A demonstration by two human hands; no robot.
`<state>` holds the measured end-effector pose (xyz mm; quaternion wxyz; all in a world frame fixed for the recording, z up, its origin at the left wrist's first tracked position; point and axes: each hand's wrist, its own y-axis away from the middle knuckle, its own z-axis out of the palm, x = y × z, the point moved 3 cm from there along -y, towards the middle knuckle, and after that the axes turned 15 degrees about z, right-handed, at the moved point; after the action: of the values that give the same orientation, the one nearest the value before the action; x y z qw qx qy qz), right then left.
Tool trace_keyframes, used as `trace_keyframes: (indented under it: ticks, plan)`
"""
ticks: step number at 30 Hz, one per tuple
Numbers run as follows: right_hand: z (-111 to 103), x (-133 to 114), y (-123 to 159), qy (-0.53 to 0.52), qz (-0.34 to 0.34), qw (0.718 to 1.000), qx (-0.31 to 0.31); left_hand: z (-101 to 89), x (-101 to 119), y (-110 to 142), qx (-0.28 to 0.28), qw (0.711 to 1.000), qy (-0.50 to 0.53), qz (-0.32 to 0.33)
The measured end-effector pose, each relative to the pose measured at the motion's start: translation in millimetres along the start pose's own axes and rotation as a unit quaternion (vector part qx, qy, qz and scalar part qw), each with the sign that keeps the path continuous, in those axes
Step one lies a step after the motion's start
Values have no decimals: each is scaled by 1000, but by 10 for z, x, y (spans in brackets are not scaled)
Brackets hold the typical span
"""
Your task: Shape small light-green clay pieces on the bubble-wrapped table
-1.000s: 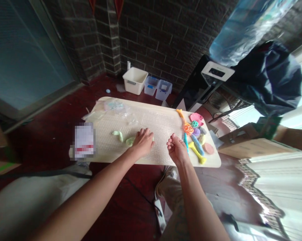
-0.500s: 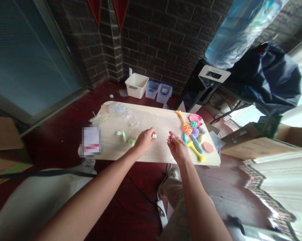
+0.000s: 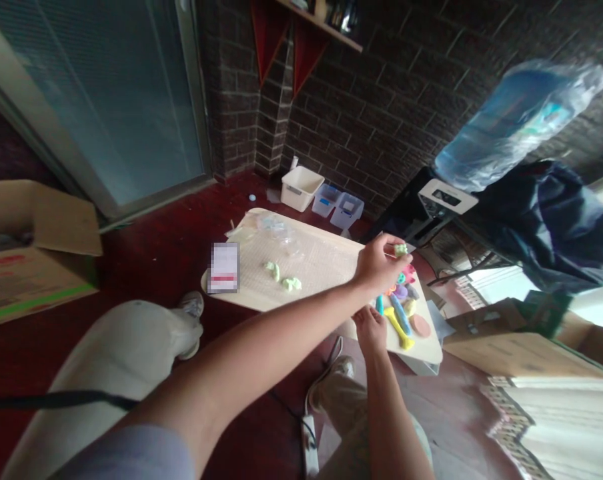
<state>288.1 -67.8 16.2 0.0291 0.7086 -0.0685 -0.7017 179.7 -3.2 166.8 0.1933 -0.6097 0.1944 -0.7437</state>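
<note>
My left hand (image 3: 379,267) reaches across to the table's right side, its fingers closed round a small pale green lump of modelling clay (image 3: 400,251). It hovers above a group of coloured clay pieces, covering some of them. Lower down, near the table's front edge, my right hand (image 3: 372,329) has its fingers drawn together; whether anything is in them is hidden. Beside it lie a yellow clay piece (image 3: 399,328) with flared ends, a blue clay stick (image 3: 400,315) and a flat peach-coloured disc (image 3: 420,325). Two more pale green clay pieces (image 3: 291,284) rest left of centre.
Bubble wrap covers much of the pale table (image 3: 321,257). Clear plastic bags (image 3: 276,230) and a blurred white card (image 3: 224,268) lie at its left. Bins (image 3: 301,189) stand on the floor behind; a water dispenser (image 3: 449,195) is at the back right. Cardboard boxes (image 3: 511,340) flank the table.
My left hand has moved right with the green clay, from mid-table to above the coloured pieces. My right hand has dropped toward the front edge. The view has turned left.
</note>
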Motion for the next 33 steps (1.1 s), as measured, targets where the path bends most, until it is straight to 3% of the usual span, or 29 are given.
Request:
trace_keyframes:
  ticks: [3, 6, 9, 11, 14, 20, 24, 33]
  plan:
    - [-8, 93, -9, -68, 41, 995, 60, -666, -134, -84, -17, 999, -24, 16]
    - [84, 105, -28, -101, 73, 989, 85, -1332, -385, 52, -16, 999, -40, -5]
    - [262, 61, -70, -111, 89, 986, 83, -1711, -626, 333, -16, 999, -33, -32]
    - [403, 12, -138, -111, 95, 986, 76, -1771, -739, 504, -21, 998, -19, -48]
    - [598, -106, -324, -121, 93, 987, 58, -1711, -831, 623, -20, 998, -1, -64]
    - [748, -339, -761, -167, 74, 981, 66, -1627, -943, 552, -16, 997, 28, -75]
    - [737, -281, -860, -171, 69, 979, 90, -1645, -1038, 505, 8, 992, 68, -108]
    - [773, 44, -928, -134, 139, 980, 49, -1866, -1153, 537, -6, 980, 104, -169]
